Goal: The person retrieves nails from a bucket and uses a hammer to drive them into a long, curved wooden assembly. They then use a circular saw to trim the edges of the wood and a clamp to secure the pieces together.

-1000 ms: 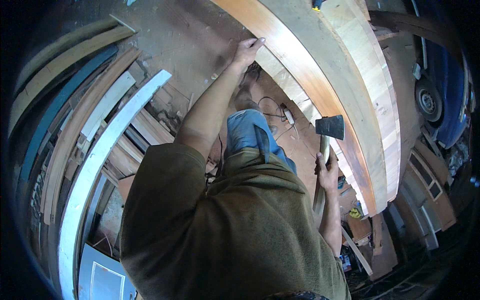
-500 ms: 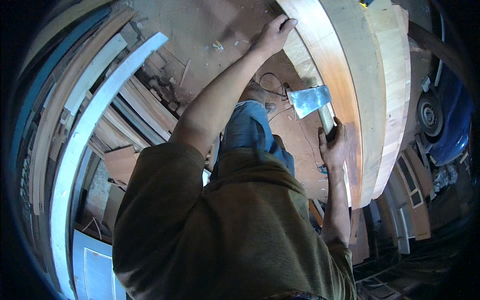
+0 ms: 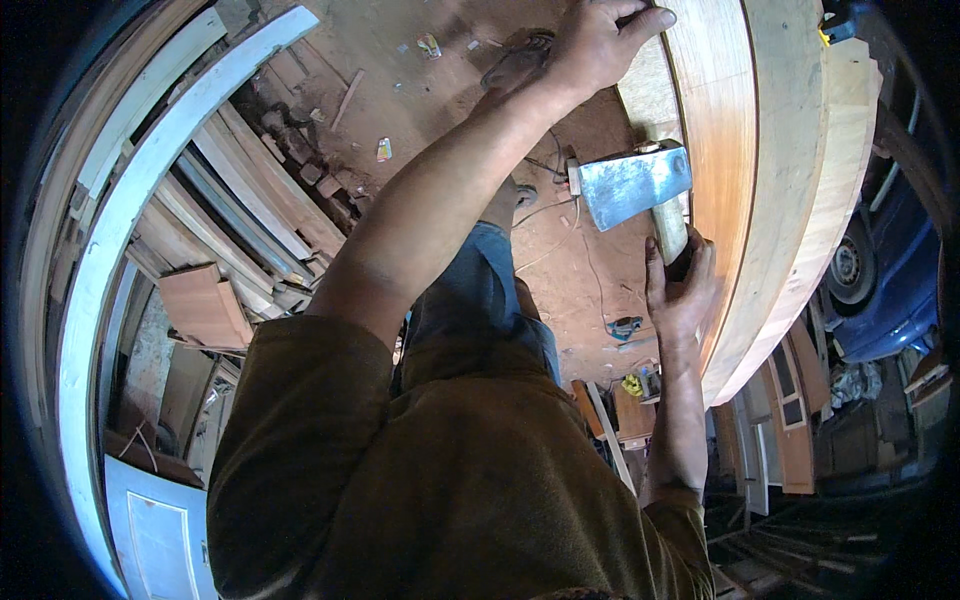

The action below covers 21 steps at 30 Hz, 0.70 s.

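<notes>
Nearest, at six o'clock, is the person's olive shirt point(image 3: 450, 480), with blue jeans point(image 3: 465, 310) just past it. At three o'clock the right hand point(image 3: 685, 295) is closed around the wooden handle of an axe point(image 3: 635, 185), thumb on the inner side and fingers on the outer. The axe head sits at two o'clock, just beyond that hand, with a broad face showing. It has turned over within the last second: its flared cutting edge pointed toward three o'clock, over the boards, and now points toward nine, over the floor. The blunt back is thus nearer the wood, which suggests the axe is being carried or repositioned rather than cutting at this instant.

The hands are well apart. The left hand point(image 3: 595, 50), at one o'clock, stays at the near edge of an orange-brown board point(image 3: 715, 100), thumb tip at that edge; the top of the frame cuts off some fingers, so I cannot tell how firmly it grips. The board spans one to three o'clock, with paler boards point(image 3: 790, 150) beyond it. The view has swung, leaving all of them farther right.

Farther off, a white plank point(image 3: 78, 350) stretches from eight to eleven o'clock, and a blue car point(image 3: 890, 300) stands at three.
</notes>
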Tool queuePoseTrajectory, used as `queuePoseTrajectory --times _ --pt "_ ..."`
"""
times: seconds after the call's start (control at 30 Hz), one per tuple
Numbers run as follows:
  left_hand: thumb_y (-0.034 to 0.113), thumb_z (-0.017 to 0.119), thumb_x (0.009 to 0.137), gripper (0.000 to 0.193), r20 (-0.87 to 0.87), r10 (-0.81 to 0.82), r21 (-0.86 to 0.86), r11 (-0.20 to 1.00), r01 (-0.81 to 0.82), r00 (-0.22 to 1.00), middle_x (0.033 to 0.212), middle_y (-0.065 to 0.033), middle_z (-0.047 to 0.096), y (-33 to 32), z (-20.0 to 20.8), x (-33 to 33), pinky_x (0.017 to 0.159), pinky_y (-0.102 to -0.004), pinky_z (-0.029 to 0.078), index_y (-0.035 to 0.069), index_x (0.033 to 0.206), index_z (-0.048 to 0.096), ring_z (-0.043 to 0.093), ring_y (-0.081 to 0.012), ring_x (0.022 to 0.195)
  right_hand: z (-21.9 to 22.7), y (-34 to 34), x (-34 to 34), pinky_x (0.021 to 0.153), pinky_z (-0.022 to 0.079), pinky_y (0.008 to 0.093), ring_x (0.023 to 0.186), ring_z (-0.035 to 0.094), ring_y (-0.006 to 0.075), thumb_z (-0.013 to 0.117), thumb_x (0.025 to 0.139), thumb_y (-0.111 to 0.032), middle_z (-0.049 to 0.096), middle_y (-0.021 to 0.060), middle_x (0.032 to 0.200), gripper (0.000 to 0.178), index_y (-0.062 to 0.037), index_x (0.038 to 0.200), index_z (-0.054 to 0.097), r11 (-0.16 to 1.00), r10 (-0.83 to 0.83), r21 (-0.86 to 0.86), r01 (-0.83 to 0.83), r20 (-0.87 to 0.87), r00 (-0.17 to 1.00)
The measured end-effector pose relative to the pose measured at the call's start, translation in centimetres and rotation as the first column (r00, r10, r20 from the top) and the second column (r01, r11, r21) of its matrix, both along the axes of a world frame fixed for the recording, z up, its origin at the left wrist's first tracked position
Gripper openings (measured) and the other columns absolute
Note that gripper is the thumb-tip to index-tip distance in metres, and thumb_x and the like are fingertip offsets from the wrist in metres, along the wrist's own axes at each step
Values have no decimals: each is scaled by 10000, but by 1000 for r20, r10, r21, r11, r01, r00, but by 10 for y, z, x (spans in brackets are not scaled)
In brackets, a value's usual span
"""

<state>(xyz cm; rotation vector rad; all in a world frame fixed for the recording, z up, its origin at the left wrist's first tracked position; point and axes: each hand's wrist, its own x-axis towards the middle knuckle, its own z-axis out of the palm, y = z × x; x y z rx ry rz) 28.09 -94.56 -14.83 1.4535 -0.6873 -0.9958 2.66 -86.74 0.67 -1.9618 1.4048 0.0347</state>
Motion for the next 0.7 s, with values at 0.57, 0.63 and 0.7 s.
queuePoseTrajectory --times 0.57,0.63,0.7 --pt "315 656 981 347 50 -29 94 995 24 998 711 -97 635 -5 12 -2 642 -303 472 -29 960 700 534 -79 692 -8 -6 -17 655 546 481 806 641 387 727 836 -182 587 193 981 481 -44 1259 545 993 -34 -114 13 -192 981" --pt "273 644 989 326 113 -85 139 988 68 990 716 -114 624 -6 14 2 652 -314 470 -49 965 688 503 -75 707 2 -7 -10 638 536 486 765 640 393 740 827 -196 589 190 949 451 -41 1210 558 992 -75 -114 53 -200 977" --pt "267 651 983 326 58 -117 172 979 105 991 695 -97 580 -7 11 5 644 -314 461 -55 943 669 481 -82 699 8 -5 -15 627 531 485 761 640 396 750 825 -206 588 194 935 451 -30 1197 566 984 -146 -122 132 -111 983"
